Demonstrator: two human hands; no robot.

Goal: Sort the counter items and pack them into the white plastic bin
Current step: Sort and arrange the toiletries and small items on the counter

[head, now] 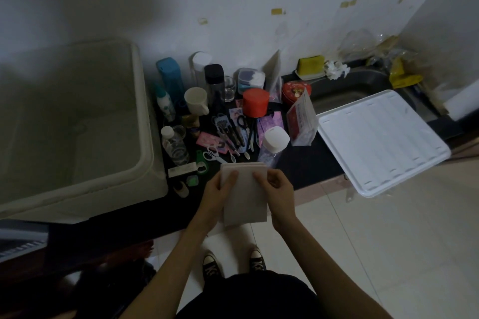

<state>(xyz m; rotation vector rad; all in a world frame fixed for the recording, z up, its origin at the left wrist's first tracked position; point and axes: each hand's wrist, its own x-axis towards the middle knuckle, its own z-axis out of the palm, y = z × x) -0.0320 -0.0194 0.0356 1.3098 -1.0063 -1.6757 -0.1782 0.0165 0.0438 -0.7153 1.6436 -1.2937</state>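
The pale pink stack of folded sheets [245, 189] is held upright in front of the person, over the near edge of the dark table [305, 168], its top edge just short of the white scissors [213, 155]. The left hand [220, 194] has its grip closed round the stack's left side, thumb laid across the front; the right hand [278, 189] pinches the right edge with curled fingers. The stack looks thin and floppy, so squaring its edges with both hands before moving seems wise, then carrying it flat-sided to the white plastic bin [145, 122], which stands open to the left. Sliding it down against a wall should save floor space for the bottles, the cream mug [196, 100] and the red canister [255, 101] crowded behind. The white lid [383, 142] rests over the sink to the right.
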